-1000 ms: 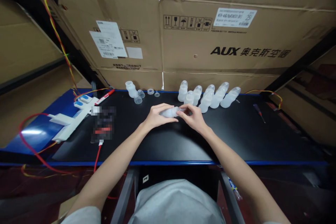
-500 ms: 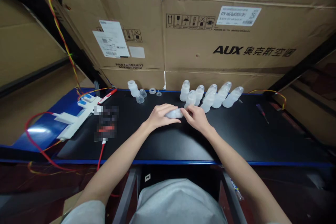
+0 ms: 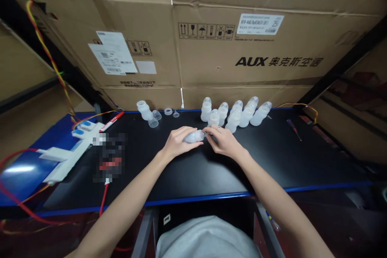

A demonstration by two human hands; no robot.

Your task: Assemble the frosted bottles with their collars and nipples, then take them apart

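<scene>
My left hand [image 3: 175,142] is wrapped round a translucent white baby bottle [image 3: 192,136], which lies on its side above the black tabletop with its top end pointing right. With thumb and fingers pinched together, my right hand [image 3: 226,142] grips the clear nipple [image 3: 203,133] at that end; the fingers partly hide it. Just behind my right hand stands a capped baby bottle [image 3: 213,117], one of several similar capped bottles [image 3: 234,120] grouped together. At the back left are an uncapped bottle [image 3: 144,110], two clear caps [image 3: 153,122], a collar ring [image 3: 168,111] and a loose nipple [image 3: 175,114].
A white power strip [image 3: 74,155] with red and yellow cables lies left, beside a red-and-white marker [image 3: 112,121] and a pixelated dark object [image 3: 110,155]. A screwdriver [image 3: 293,128] rests at the right. Large cardboard [image 3: 208,64] walls off the table's back.
The view has shifted, so the background sits lower and further left. My right fingers have moved to a pinch at the bottle's tip, where the clear nipple now shows.
</scene>
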